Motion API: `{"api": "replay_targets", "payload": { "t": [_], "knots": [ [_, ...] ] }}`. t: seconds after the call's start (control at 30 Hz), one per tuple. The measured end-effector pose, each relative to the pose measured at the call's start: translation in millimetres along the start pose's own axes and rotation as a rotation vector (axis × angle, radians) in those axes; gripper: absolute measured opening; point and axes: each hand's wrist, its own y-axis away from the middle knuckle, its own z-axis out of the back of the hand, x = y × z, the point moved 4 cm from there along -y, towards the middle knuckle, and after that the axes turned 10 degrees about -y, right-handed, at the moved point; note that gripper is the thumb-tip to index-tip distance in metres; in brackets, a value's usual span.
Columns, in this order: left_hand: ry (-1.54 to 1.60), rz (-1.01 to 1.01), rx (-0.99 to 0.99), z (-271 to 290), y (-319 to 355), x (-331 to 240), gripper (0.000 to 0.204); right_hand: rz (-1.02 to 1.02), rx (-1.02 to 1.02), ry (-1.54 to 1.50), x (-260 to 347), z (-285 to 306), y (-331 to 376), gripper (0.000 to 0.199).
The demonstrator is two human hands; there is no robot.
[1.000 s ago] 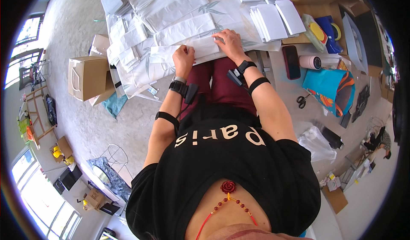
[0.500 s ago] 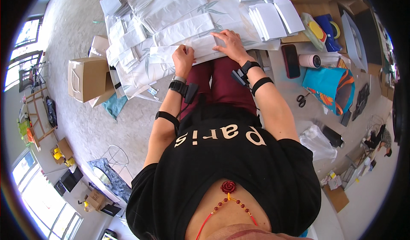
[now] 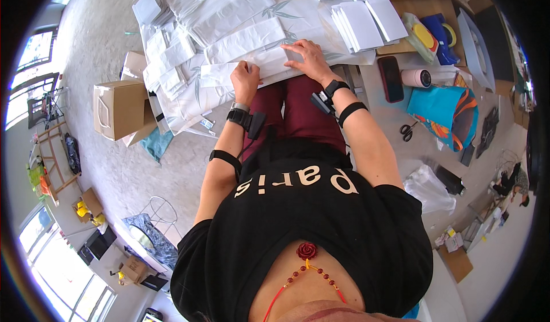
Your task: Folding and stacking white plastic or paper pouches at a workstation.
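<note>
A long, flat white paper strip (image 3: 217,75) lies along the near edge of the table, its folds running lengthwise. My left hand (image 3: 246,81) is curled over the strip's middle, its fingers pinched closed on it. At the strip's right end, my right hand (image 3: 311,59) rests with thumb and forefinger apart, the fingertips touching the paper. Just beyond lies another flat white strip (image 3: 245,40). Farther back is a broad overlapping layer of similar white strips (image 3: 220,7). Smaller white pieces (image 3: 172,52) are heaped on the left.
Stacks of white folded paper (image 3: 356,27) stand at the right. Beyond the table's right side are a phone (image 3: 391,79), a pink cylinder (image 3: 416,78), scissors (image 3: 407,131) and a blue bag (image 3: 438,113). A cardboard box (image 3: 119,110) stands at the left.
The view has shifted very slightly. Both hands stay in nearly the same place on the strip.
</note>
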Motion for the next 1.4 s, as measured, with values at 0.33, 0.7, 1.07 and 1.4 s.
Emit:
{"api": "replay_targets", "payload": {
  "t": [0.33,0.7,1.07,1.4],
  "knots": [
    [0.035,0.002,0.02,-1.7,1.3,0.1,0.028,-0.024,0.006,0.061,-0.1,-3.0,0.1,0.044],
    [0.097,0.025,0.011,-7.3,-1.7,14.7,0.024,0.144,0.084,-0.016,2.6,1.6,-10.1,0.055],
    [-0.286,-0.032,-0.249,7.4,7.4,9.7,0.024,0.13,0.22,0.093,2.9,-2.2,-9.5,0.064],
    [-0.447,-0.698,0.007,-51.5,54.0,-17.1,0.103,0.108,0.222,0.059,-2.4,1.9,-10.0,0.065]
  ]
}}
